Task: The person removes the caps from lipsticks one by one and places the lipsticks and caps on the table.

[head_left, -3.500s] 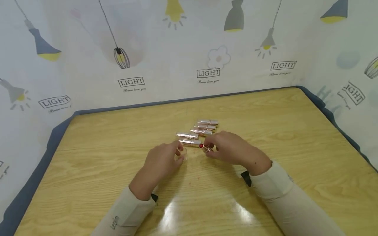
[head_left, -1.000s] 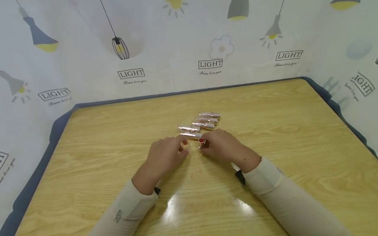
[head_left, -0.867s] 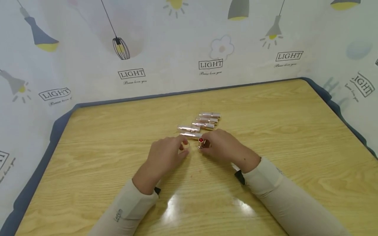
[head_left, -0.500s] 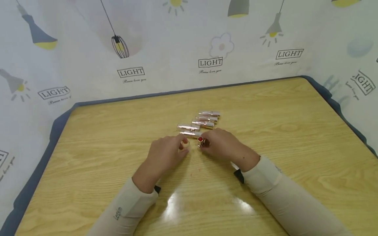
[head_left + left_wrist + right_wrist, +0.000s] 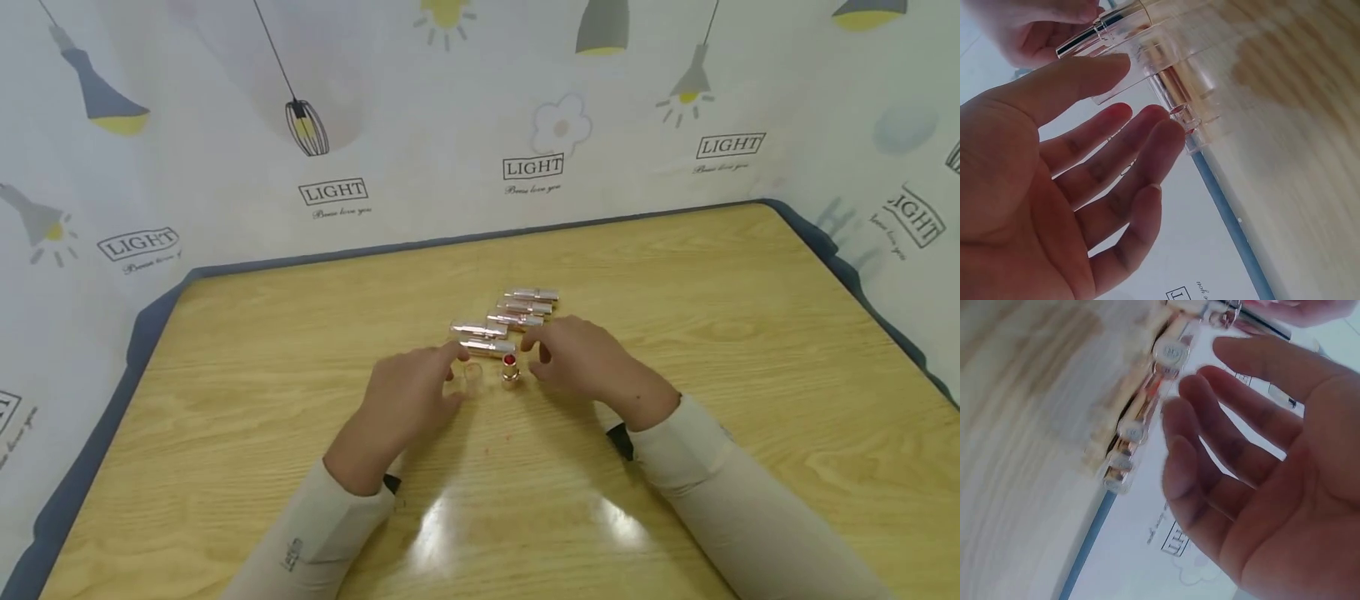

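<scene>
Behind everything we see a pale wall covering [image 5: 427,200] printed with lamps and the word LIGHT. In front of it spreads the wood-grain table [image 5: 697,300]. Two pale sleeves [image 5: 738,508] reach in from five and seven o'clock.

For the rest, we put the clock's centre at the uncapped lipstick [image 5: 510,374], with twelve towards the far wall. The right hand [image 5: 588,360] is at three o'clock, thumb and fingers spread apart and loosely bent, holding nothing, close beside that lipstick. The left hand [image 5: 401,402] is between eight and nine, likewise loosely bent with a wide gap at the thumb; we cannot tell whether it touches the cap. Five lipsticks [image 5: 516,320] lie on their sides from ten to twelve. The uncapped one stands upright, its red tip showing. At nine, just beside it, is the clear cap [image 5: 472,380].
</scene>
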`<state>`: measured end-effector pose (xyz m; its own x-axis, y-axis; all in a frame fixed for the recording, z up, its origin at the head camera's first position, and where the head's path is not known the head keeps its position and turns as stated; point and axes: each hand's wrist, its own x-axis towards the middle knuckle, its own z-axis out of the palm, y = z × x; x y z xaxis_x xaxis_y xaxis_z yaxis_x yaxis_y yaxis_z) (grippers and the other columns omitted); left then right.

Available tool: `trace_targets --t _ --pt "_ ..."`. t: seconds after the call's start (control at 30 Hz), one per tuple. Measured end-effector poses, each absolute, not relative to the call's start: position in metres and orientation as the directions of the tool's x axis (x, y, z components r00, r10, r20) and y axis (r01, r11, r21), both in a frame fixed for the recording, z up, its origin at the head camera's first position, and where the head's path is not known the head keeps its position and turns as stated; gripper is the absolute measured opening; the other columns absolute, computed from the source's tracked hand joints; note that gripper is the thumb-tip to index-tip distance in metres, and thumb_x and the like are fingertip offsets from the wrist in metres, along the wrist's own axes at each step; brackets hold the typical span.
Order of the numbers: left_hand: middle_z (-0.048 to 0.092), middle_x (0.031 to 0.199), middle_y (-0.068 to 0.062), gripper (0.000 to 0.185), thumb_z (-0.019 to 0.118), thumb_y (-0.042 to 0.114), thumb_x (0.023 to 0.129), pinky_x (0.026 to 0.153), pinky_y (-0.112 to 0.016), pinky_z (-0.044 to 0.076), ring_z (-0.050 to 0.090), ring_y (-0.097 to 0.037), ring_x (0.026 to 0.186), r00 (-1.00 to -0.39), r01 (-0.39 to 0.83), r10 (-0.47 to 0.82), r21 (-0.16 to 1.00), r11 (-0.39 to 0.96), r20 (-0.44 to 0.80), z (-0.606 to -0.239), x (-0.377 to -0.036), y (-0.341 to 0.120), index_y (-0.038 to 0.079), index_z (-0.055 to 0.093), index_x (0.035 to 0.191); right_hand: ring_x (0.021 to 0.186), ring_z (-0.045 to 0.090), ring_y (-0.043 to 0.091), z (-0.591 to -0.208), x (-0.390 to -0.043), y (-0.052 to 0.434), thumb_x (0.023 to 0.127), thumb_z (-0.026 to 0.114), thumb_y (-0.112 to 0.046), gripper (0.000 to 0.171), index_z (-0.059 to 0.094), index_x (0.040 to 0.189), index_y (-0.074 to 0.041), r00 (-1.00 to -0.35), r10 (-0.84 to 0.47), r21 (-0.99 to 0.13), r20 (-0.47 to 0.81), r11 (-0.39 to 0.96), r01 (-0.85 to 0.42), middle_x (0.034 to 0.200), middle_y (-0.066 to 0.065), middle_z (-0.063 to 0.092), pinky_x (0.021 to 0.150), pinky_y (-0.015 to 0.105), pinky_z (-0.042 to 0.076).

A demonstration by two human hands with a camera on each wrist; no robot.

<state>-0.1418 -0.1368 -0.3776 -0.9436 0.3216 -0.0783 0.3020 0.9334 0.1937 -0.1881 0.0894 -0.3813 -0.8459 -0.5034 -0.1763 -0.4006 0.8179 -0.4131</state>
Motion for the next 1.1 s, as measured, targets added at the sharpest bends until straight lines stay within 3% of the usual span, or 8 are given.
trace_targets --t 0.17,0.3,0.5,0.8,1.1 --pt "0.074 0.095 0.006 0.04 0.079 0.035 0.086 0.053 -0.027 0.044 0.066 -0.011 0.074 -0.949 0.29 0.308 0.2 0.936 -0.063 -0.377 -0.141 -0.137 0.021 0.066 0.121 0.083 0.064 0.02 -0.382 -0.192 0.093 0.095 0.069 -0.02 0.028 0.069 0.12 -0.01 -0.878 -0.45 -0.411 -0.165 0.84 -0.353 0.102 0.007 0.07 0.072 0.037 0.053" --pt "0.074 0.092 0.007 0.034 0.074 0.039 0.09 0.055 -0.028 0.045 0.067 -0.011 0.075 -0.954 0.272 0.292 0.204 0.94 -0.071 -0.378 -0.141 -0.134 0.021 0.068 0.118 0.102 0.066 0.027 -0.384 -0.195 0.096 0.095 0.067 -0.02 0.028 0.069 0.121 -0.008 -0.882 -0.45 -0.4 -0.139 0.84 -0.366 0.117 0.012 0.069 0.085 0.044 0.054" --pt "0.074 0.09 0.008 0.027 0.073 0.037 0.091 0.059 -0.03 0.047 0.068 -0.012 0.078 -0.954 0.284 0.297 0.206 0.936 -0.037 -0.381 -0.143 -0.131 0.022 0.07 0.113 0.127 0.055 0.037 -0.384 -0.197 0.098 0.095 0.068 -0.019 0.032 0.068 0.124 -0.006 -0.881 -0.468 -0.39 -0.075 0.826 -0.406 0.137 0.017 0.058 0.105 0.052 0.047" --pt "0.074 0.088 0.008 0.024 0.072 0.036 0.092 0.057 -0.028 0.046 0.068 -0.011 0.077 -0.947 0.296 0.314 0.202 0.933 -0.063 -0.385 -0.143 -0.127 0.024 0.069 0.112 0.133 0.048 0.041 -0.392 -0.197 0.099 0.093 0.071 -0.024 0.048 0.06 0.137 -0.008 -0.856 -0.499 -0.315 -0.133 0.841 -0.441 0.15 0.014 0.05 0.106 0.055 0.044" --pt "0.072 0.085 0.009 0.023 0.073 0.036 0.091 0.056 -0.029 0.046 0.066 -0.01 0.074 -0.941 0.315 0.333 0.217 0.924 -0.051 -0.383 -0.142 -0.127 0.024 0.069 0.11 0.135 0.046 0.041 -0.391 -0.198 0.097 0.094 0.069 -0.026 0.048 0.059 0.139 -0.009 -0.865 -0.472 -0.278 -0.168 0.865 -0.418 0.152 0.013 0.047 0.104 0.057 0.045"
